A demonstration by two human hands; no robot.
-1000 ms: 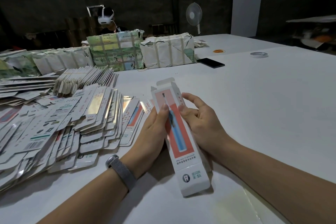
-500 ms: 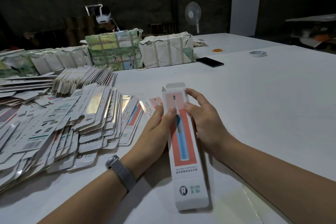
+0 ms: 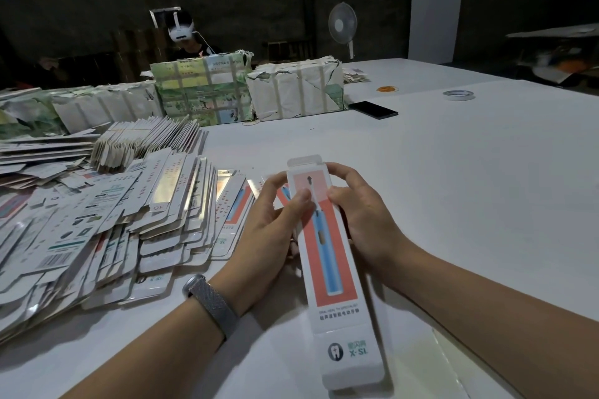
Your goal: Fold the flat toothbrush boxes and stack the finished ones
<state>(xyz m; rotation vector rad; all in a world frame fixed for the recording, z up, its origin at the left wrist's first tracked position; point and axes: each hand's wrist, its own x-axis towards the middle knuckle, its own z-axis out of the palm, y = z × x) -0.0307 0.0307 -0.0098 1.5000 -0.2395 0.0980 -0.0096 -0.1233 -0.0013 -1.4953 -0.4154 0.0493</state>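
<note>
Two hands, left hand, right hand, gripping toothbrush box

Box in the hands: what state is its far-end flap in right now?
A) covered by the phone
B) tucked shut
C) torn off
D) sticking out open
D: the box, held by the left hand and right hand, has its far flap sticking out past the printed face, not tucked in.
</note>
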